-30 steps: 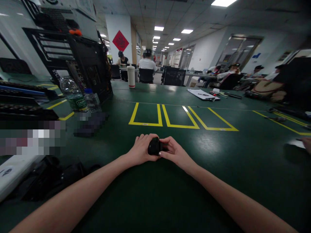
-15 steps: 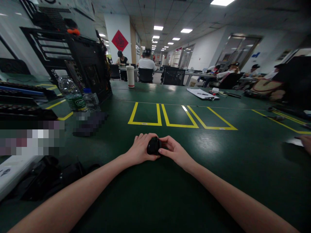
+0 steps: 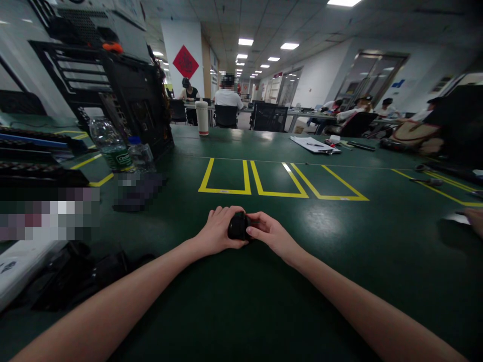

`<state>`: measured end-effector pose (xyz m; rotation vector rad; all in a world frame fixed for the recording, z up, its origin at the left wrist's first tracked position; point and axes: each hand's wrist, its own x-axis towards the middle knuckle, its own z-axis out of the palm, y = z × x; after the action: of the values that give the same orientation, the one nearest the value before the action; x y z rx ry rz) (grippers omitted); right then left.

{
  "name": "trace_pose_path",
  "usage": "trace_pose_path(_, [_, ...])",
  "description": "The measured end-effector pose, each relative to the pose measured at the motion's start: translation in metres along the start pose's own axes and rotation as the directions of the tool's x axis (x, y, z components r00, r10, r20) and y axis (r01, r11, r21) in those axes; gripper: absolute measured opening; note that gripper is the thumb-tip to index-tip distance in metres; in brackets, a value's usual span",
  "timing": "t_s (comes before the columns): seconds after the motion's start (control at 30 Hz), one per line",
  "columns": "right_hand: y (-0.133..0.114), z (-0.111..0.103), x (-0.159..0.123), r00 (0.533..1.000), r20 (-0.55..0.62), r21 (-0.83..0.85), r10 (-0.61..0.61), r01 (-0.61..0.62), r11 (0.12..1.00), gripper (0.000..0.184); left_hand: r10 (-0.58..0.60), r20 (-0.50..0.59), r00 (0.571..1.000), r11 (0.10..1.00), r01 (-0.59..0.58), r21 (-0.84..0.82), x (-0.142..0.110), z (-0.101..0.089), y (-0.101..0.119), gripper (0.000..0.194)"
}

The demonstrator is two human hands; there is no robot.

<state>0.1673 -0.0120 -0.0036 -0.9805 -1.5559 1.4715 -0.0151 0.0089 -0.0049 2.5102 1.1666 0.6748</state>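
From where I stand, everything comes down to one small black object (image 3: 236, 227) between the person's two hands, low over the middle of the dark green table (image 3: 241, 306), straight in front of the body. The left hand (image 3: 220, 229) has the fuller grip: it wraps the object from the left, fingers arched over the far side and thumb along the near side, so the palm sits right against it. The right hand (image 3: 272, 235) comes in from the opposite side, its thumb and bent forefinger closed about the right end; the other fingers curl behind, partly hidden. So both hands are grasping the same piece, facing each other across it, the left covering more of it and the right at its edge. What shows of the object looks blunt and rounded; so much is covered that I cannot tell its long axis, nor whether its underside touches the table.

Just beyond the hands lie three yellow tape outlines (image 3: 224, 191) in a row, the object being nearest the left and middle ones. Farther off stand a pale cup (image 3: 203, 118) and, to its right, a clipboard (image 3: 311, 145). At the far right edge, another person's hand (image 3: 477, 220) shows, well apart.
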Motion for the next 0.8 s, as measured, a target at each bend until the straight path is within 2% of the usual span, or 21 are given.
trace_pose_path(0.17, [-0.0018,0.0016,-0.0033,0.997,0.025,0.008,-0.073,0.073,0.997,0.032,-0.010,0.018,1.000,1.000,0.010,-0.002,-0.0002,-0.0020,0.0016,0.059])
trace_pose_path(0.4, [0.0018,0.0036,-0.0022,0.997,-0.043,-0.024,-0.061,0.060,0.998,0.022,-0.022,0.000,1.000,1.000,0.022,-0.013,-0.0001,-0.0002,0.0011,0.061])
trace_pose_path(0.5, [0.0035,0.0035,-0.0010,0.996,-0.079,-0.058,-0.033,0.029,0.998,0.029,-0.019,-0.003,1.000,1.000,0.019,-0.016,-0.0002,0.0001,0.0004,0.061])
trace_pose_path(0.63, [0.0022,0.0017,-0.0013,1.000,-0.015,-0.069,-0.001,0.000,0.998,0.030,-0.004,-0.008,1.000,1.000,0.004,-0.030,-0.0002,0.0003,-0.0002,0.061])
trace_pose_path(0.8, [0.0011,0.0007,-0.0034,0.996,0.030,-0.039,-0.083,0.084,0.996,0.036,-0.020,-0.004,1.000,1.000,0.020,-0.015,0.0006,0.0011,-0.0003,0.061])
